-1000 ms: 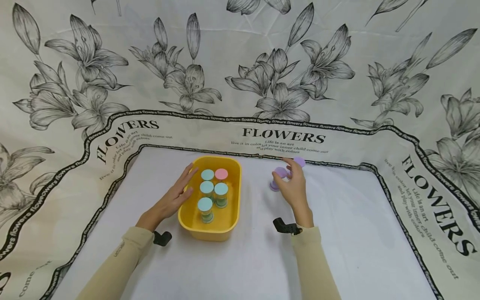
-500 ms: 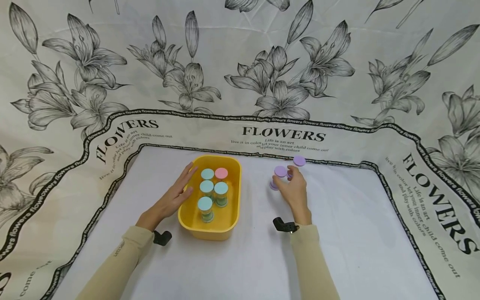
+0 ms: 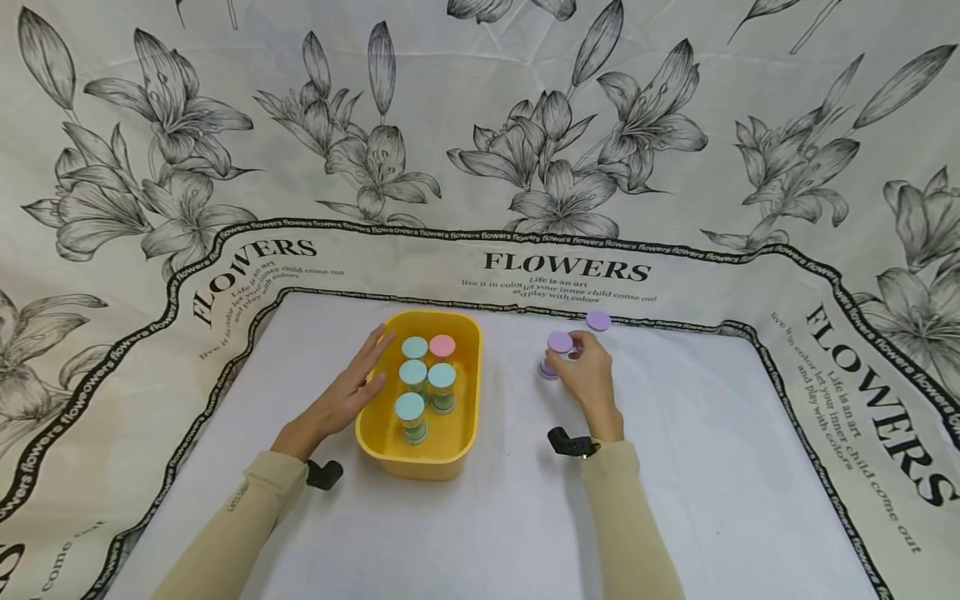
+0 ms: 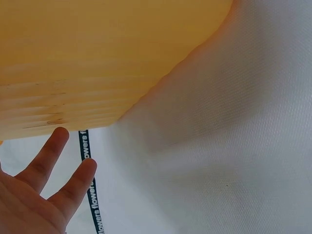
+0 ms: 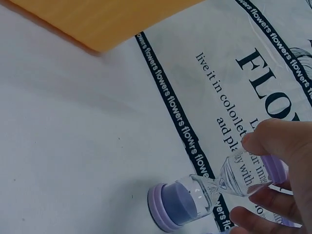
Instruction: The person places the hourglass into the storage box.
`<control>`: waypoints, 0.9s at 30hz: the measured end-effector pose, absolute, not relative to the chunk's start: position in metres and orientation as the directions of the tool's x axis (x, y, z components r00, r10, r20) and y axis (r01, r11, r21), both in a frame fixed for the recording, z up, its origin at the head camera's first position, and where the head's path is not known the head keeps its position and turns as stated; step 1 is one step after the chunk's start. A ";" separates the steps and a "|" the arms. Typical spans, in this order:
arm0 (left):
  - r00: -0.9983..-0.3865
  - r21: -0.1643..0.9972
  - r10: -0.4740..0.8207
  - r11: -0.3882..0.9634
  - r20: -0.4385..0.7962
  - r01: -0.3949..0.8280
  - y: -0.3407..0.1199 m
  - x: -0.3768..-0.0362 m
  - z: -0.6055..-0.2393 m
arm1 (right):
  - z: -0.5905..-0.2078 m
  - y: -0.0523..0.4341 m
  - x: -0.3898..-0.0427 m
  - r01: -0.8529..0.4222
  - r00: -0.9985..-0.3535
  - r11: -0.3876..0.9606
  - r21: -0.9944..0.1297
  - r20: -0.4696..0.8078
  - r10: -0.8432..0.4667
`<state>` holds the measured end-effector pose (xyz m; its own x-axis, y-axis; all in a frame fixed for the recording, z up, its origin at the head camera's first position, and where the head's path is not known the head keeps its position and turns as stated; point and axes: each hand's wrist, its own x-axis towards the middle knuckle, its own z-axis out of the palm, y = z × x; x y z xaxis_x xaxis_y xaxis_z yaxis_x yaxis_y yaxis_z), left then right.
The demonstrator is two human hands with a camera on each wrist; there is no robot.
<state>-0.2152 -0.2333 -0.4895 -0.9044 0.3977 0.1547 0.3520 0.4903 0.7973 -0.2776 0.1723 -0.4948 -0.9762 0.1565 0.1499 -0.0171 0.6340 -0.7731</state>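
Right hand (image 3: pixel 587 379) drawn back from the far purple-lidded jar (image 3: pixel 597 321), fingers now curled round a clear round jar with a lilac lid (image 3: pixel 559 342), right of the smooth yellow plastic tub (image 3: pixel 459 433), left hand (image 3: pixel 347 396) flat, fingers straight against the tub's side wall, white woven cloth on the counter (image 3: pixel 712 467).

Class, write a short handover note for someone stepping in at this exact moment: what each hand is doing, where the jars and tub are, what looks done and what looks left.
Left hand: open, fingers straight against the outer left wall of the yellow tub.
Right hand: grip on a clear purple-lidded jar, tilted just above the cloth.
Tub: five jars stand upright inside, four with blue lids, one with a pink lid.
Outside the tub: a second purple jar lies on its side beside the held one; a third purple-lidded jar stands farther back.
Done, seemingly: five jars are in the tub.
Left, probably: the three purple jars.
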 end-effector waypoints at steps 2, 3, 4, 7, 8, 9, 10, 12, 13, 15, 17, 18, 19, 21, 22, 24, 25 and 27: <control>-0.905 0.797 0.396 0.491 0.157 0.353 -0.234 -0.215 -0.490 | -0.491 0.171 -0.278 -0.027 -0.979 0.646 -0.763 0.150 0.136; -0.905 0.797 0.396 0.491 0.157 0.352 -0.233 -0.215 -0.490 | -0.489 0.170 -0.279 -0.034 -0.980 0.650 -0.759 0.152 0.126; -0.904 0.794 0.398 0.494 0.156 0.355 -0.233 -0.215 -0.490 | -0.487 0.169 -0.279 -0.041 -0.981 0.656 -0.754 0.154 0.116; -0.903 0.791 0.402 0.497 0.154 0.356 -0.234 -0.215 -0.492 | -0.481 0.167 -0.279 -0.063 -0.984 0.667 -0.742 0.158 0.083; -0.902 0.790 0.403 0.499 0.152 0.356 -0.234 -0.215 -0.493 | -0.478 0.166 -0.278 -0.071 -0.985 0.667 -0.741 0.157 0.070; -0.903 0.788 0.404 0.503 0.149 0.355 -0.234 -0.215 -0.493 | -0.476 0.166 -0.278 -0.078 -0.986 0.668 -0.740 0.155 0.056; -0.901 0.787 0.407 0.504 0.148 0.357 -0.234 -0.215 -0.493 | -0.474 0.165 -0.277 -0.082 -0.988 0.668 -0.739 0.149 0.044; -0.900 0.789 0.412 0.500 0.145 0.356 -0.233 -0.215 -0.493 | -0.469 0.165 -0.276 -0.100 -0.990 0.658 -0.746 0.142 0.011; -0.898 0.790 0.415 0.498 0.146 0.358 -0.233 -0.215 -0.493 | -0.466 0.164 -0.275 -0.109 -0.990 0.655 -0.748 0.139 -0.006; -0.897 0.789 0.418 0.499 0.144 0.359 -0.233 -0.215 -0.493 | -0.461 0.164 -0.272 -0.135 -0.989 0.643 -0.754 0.137 -0.048; -0.899 0.792 0.415 0.497 0.141 0.354 -0.233 -0.215 -0.492 | -0.455 0.163 -0.269 -0.171 -0.985 0.628 -0.759 0.143 -0.095; -0.901 0.792 0.412 0.499 0.139 0.351 -0.233 -0.215 -0.491 | -0.453 0.163 -0.267 -0.186 -0.983 0.627 -0.757 0.145 -0.115; -0.901 0.790 0.410 0.503 0.139 0.350 -0.233 -0.215 -0.490 | -0.451 0.163 -0.264 -0.199 -0.980 0.626 -0.754 0.144 -0.139; -0.902 0.787 0.409 0.507 0.139 0.352 -0.233 -0.215 -0.488 | -0.448 0.163 -0.259 -0.219 -0.975 0.627 -0.748 0.138 -0.175; -0.901 0.784 0.411 0.509 0.140 0.355 -0.233 -0.216 -0.488 | -0.446 0.163 -0.256 -0.224 -0.973 0.627 -0.746 0.134 -0.189; -0.899 0.781 0.414 0.512 0.142 0.359 -0.234 -0.216 -0.487 | -0.443 0.163 -0.250 -0.237 -0.967 0.625 -0.743 0.122 -0.222; -0.899 0.779 0.414 0.513 0.143 0.361 -0.234 -0.216 -0.487 | -0.441 0.163 -0.247 -0.247 -0.963 0.621 -0.744 0.118 -0.242; -0.900 0.778 0.413 0.515 0.143 0.360 -0.234 -0.216 -0.487 | -0.436 0.161 -0.241 -0.277 -0.951 0.608 -0.744 0.122 -0.284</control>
